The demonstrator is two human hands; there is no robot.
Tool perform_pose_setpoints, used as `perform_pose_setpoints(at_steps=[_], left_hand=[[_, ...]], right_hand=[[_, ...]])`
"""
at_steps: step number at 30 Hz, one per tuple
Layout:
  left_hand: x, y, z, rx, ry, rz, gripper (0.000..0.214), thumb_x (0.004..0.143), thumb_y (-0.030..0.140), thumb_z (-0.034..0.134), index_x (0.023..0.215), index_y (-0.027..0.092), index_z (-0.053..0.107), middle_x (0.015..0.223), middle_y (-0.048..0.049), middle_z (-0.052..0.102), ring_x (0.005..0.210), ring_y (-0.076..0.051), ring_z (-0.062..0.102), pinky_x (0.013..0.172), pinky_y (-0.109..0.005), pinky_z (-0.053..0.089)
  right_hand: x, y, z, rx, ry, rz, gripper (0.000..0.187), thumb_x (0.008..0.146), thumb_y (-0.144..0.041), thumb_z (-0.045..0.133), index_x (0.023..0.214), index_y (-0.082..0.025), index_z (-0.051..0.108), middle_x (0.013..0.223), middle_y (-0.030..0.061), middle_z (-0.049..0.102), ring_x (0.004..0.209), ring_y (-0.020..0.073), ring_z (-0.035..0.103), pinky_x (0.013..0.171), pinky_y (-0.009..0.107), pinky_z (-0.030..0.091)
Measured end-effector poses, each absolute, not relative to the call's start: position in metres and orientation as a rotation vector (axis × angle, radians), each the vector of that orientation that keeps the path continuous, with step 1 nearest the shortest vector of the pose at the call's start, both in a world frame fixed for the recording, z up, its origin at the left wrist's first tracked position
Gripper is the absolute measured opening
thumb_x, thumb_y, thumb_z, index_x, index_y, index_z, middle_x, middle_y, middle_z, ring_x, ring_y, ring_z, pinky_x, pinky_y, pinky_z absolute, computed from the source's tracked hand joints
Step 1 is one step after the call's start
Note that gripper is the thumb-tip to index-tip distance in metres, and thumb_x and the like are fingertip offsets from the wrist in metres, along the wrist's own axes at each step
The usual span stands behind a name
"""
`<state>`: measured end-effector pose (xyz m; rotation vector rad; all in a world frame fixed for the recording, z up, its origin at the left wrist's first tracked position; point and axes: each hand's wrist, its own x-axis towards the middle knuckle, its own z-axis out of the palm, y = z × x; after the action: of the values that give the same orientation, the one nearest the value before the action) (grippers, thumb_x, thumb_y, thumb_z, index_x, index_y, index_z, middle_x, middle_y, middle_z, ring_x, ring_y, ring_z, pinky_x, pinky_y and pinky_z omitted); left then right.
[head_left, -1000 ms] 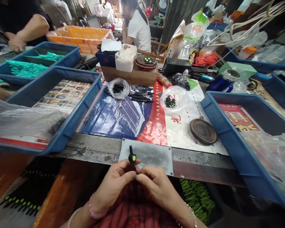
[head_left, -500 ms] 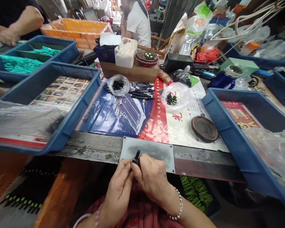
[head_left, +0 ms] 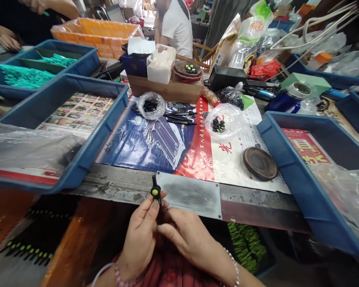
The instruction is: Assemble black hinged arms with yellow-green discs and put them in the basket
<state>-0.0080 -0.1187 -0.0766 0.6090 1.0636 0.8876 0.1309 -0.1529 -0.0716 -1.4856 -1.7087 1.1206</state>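
Shifted leftward, left hand (head_left: 139, 239) pinches black yellow-dotted peg (head_left: 156, 191) tight, upright, dot showing; right hand (head_left: 188, 243) open, empty, just beside.

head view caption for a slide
Left hand holds a small black yellow-dotted part beside the right hand, above a worn metal plate
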Motion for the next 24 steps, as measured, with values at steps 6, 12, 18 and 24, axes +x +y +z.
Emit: perform_pose_setpoints(at_steps=[6, 12, 18, 24], left_hand=[[-0.017, -0.106, -0.071, 0.857, 1.005, 0.703, 0.039, 0.080, 0.040, 0.078, 0.115, 0.022, 0.076, 0.108, -0.0073, 0.075, 0.101, -0.022, 0.067, 0.093, -0.028, 0.052], [-0.033, -0.095, -0.065, 1.040, 0.915, 0.489, 0.036, 0.084, 0.039, 0.073, 0.116, 0.022, 0.075, 0.106, -0.0069, 0.076, 0.095, -0.022, 0.068, 0.090, -0.029, 0.052], [-0.050, -0.089, -0.056, 1.008, 0.830, 0.367, 0.035, 0.086, 0.037, 0.071, 0.116, 0.020, 0.075, 0.095, -0.0074, 0.075, 0.086, -0.022, 0.066, 0.081, -0.028, 0.051], [-0.071, -0.077, -0.059, 0.813, 0.558, 0.096, 0.056, 0.077, 0.041, 0.081, 0.128, 0.021, 0.068, 0.074, -0.0035, 0.065, 0.066, -0.014, 0.056, 0.068, -0.025, 0.045]], right_hand=[[0.129, -0.155, -0.074, -1.341, -1.676, 1.081, 0.028, 0.100, -0.027, 0.042, 0.074, -0.018, 0.048, 0.069, 0.0006, 0.055, 0.061, 0.0122, 0.048, 0.059, 0.026, 0.032], [0.132, -0.157, -0.071, -1.251, -1.582, 1.341, 0.034, 0.099, -0.033, 0.045, 0.068, -0.018, 0.041, 0.063, -0.0036, 0.042, 0.056, 0.0085, 0.036, 0.054, 0.024, 0.027], [0.149, -0.157, -0.061, -1.266, -1.532, 1.548, 0.042, 0.098, -0.040, 0.047, 0.065, -0.018, 0.037, 0.061, -0.0050, 0.031, 0.056, 0.0078, 0.028, 0.051, 0.024, 0.022], [0.178, -0.157, -0.050, -1.040, -1.553, 1.892, 0.045, 0.097, -0.045, 0.053, 0.065, -0.018, 0.038, 0.062, -0.0048, 0.032, 0.057, 0.0081, 0.027, 0.052, 0.024, 0.021]])
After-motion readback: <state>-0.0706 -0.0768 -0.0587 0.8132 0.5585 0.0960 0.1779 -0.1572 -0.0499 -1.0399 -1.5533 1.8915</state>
